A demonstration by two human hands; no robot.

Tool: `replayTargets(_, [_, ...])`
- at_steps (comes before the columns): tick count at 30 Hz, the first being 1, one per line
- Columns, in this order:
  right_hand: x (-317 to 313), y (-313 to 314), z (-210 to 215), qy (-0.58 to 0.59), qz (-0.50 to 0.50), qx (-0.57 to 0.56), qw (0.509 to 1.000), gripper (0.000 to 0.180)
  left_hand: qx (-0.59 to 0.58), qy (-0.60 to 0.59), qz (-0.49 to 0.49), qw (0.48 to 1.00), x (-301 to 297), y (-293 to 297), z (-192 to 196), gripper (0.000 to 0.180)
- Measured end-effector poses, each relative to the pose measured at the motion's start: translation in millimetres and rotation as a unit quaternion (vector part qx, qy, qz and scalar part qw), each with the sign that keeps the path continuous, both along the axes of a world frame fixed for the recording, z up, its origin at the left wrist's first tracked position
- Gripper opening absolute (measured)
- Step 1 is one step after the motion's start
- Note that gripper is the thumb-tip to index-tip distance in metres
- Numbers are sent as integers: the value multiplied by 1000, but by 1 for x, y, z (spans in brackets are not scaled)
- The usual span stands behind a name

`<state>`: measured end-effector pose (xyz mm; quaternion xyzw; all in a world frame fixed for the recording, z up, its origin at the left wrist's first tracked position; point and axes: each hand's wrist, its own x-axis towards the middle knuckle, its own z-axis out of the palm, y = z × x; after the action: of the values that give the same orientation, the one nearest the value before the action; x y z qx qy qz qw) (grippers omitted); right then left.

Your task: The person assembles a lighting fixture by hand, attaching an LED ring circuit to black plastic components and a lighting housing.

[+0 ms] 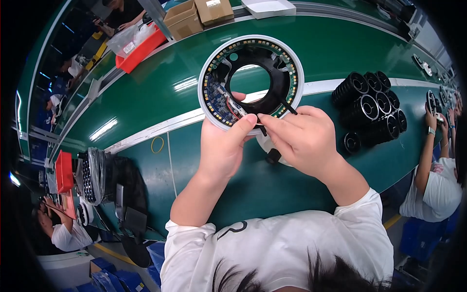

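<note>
My left hand (221,146) grips the lower left rim of a round white ring-shaped housing (300,73), its thumb inside the edge and a fingertip showing through the central opening. Small LEDs line a circuit board (214,100) around the inside, with thin wires at the lower left. A black inner ring (265,100) surrounds the opening. At the lower rim, my right hand (304,138) has thumb and index finger pinched close to my left thumb; what they hold is hidden. A short black rod (288,107) shows beside its knuckles. Underneath is a white part with a black knob (273,155).
Several black ribbed cylinders (372,107) stand stacked at the right. A yellow rubber band (157,144) and plastic-wrapped parts (95,175) lie left. Beyond are a red bin (141,51), cardboard boxes (182,20) and a white tray (269,9). Co-workers sit on both sides.
</note>
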<state>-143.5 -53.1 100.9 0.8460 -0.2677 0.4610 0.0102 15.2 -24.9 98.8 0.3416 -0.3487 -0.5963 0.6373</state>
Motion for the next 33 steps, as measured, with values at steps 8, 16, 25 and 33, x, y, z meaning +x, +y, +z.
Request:
replayTargets(8, [-19, 8, 6, -22, -23, 137, 990, 13, -89, -154, 80, 981, -5, -6, -12, 41])
replayTargets(16, [-105, 38, -10, 114, -228, 159, 954, 10, -47, -104, 63, 991, 3, -8, -8, 33])
replayTargets(25, [-134, 54, -57, 257, -396, 211, 856, 20, 3, -88, 3, 996, 1, -1, -7, 31])
replayTargets(33, [-130, 45, -51, 258, -362, 217, 869, 18, 47, -30, -83, 995, -3, -1, -7, 34])
